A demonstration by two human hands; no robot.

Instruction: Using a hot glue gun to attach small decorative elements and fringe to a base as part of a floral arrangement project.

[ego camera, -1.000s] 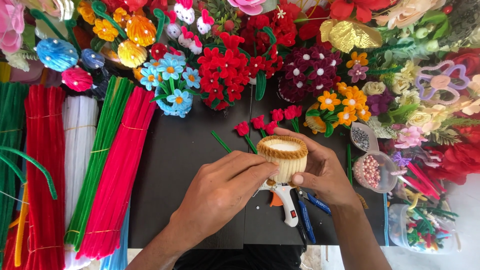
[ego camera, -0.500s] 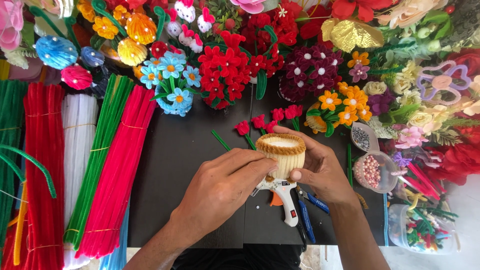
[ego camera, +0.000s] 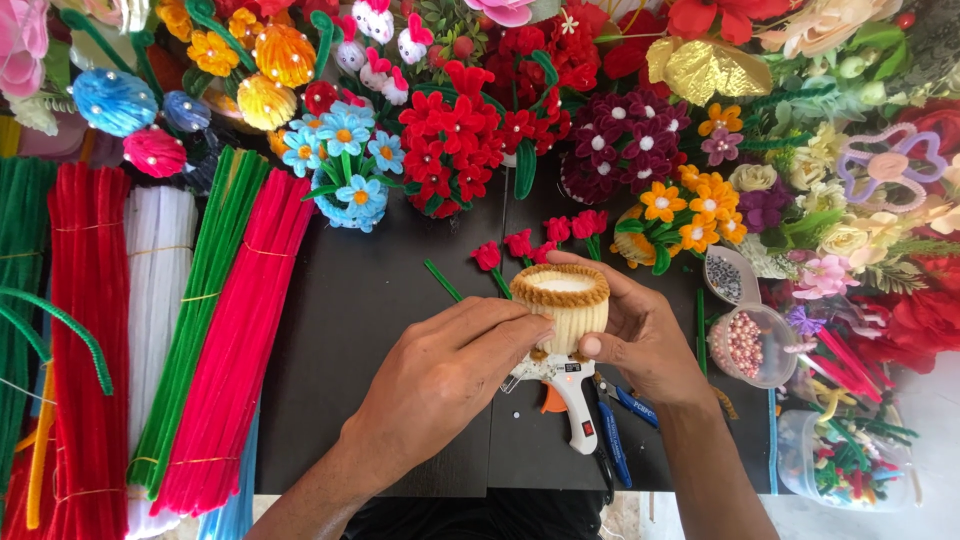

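A small cream cup (ego camera: 567,307) wrapped in fuzzy wire, with a tan fuzzy rim, is held upright over the black mat (ego camera: 350,340). My right hand (ego camera: 640,335) cups it from the right and behind. My left hand (ego camera: 445,375) pinches its left side just under the rim. Beneath the cup lies a white glue gun (ego camera: 572,395) with an orange trigger. Small red fuzzy-wire roses (ego camera: 545,238) on green stems lie just behind the cup.
Bundles of red, white, green and pink fuzzy wire (ego camera: 150,330) lie at the left. Handmade flower bouquets (ego camera: 470,130) crowd the back and right. A clear cup of pink beads (ego camera: 745,345), a blue-handled tool (ego camera: 612,440) and a tub of scraps (ego camera: 845,460) sit at the right.
The cup has tipped slightly and my left fingers have shifted along its left side under the rim. Both hands stay in nearly the same place.
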